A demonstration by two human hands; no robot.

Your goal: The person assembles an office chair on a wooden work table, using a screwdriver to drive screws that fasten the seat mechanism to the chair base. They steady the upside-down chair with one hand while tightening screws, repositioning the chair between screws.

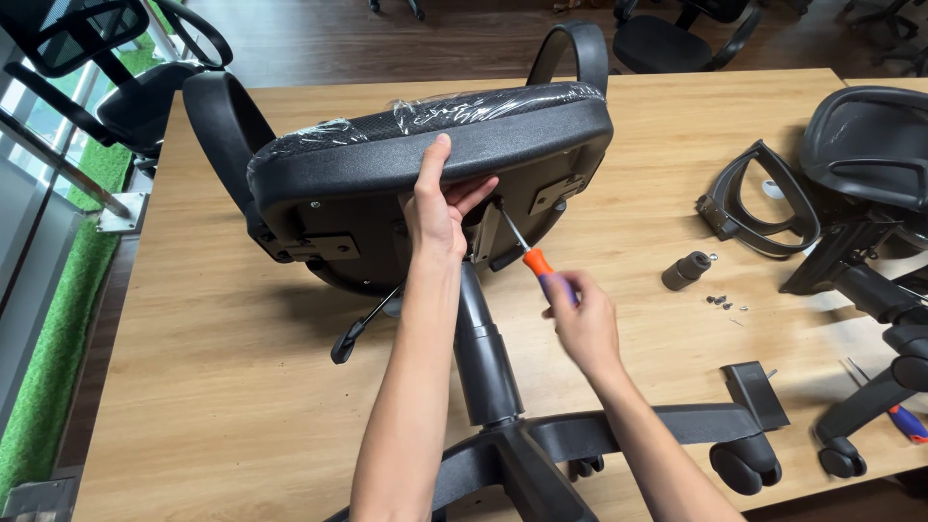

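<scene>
Mid-desk, the chair [425, 174] lies on its side, column running toward the near edge, left hand [440, 208] gripping the seat rim while the right hand [578, 314] fists a screwdriver [527, 253] whose tip points up-left into the seat's underside.

Wooden table [222, 387]; on it a tipped chair [425, 164], loose armrest [764, 198], black sleeve [685, 270], small screws [723, 303], bracket [756, 391], second chair's parts [870, 145], spare screwdriver [899, 414]
</scene>
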